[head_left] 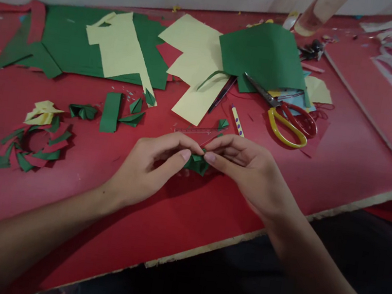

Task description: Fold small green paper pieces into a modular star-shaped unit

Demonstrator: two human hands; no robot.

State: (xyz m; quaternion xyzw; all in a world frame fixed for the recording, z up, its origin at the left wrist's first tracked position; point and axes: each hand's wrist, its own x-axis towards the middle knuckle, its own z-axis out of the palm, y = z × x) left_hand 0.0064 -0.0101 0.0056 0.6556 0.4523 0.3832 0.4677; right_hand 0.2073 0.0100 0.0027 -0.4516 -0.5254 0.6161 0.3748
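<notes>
Between my fingertips is a small folded green paper piece, held just above the red tabletop. My left hand pinches it from the left, thumb and forefinger closed together. From the right, my right hand pinches the same piece with thumb and forefinger. Fingers cover much of its upper part. Just beyond the hands lie a clear ruler, a small green folded piece and a white pen with purple dots.
Scissors with yellow and red handles lie at right. Cream paper and green sheets spread along the back. At left are a red-and-green folded paper wreath and a green strip. A clear bottle stands by the wall.
</notes>
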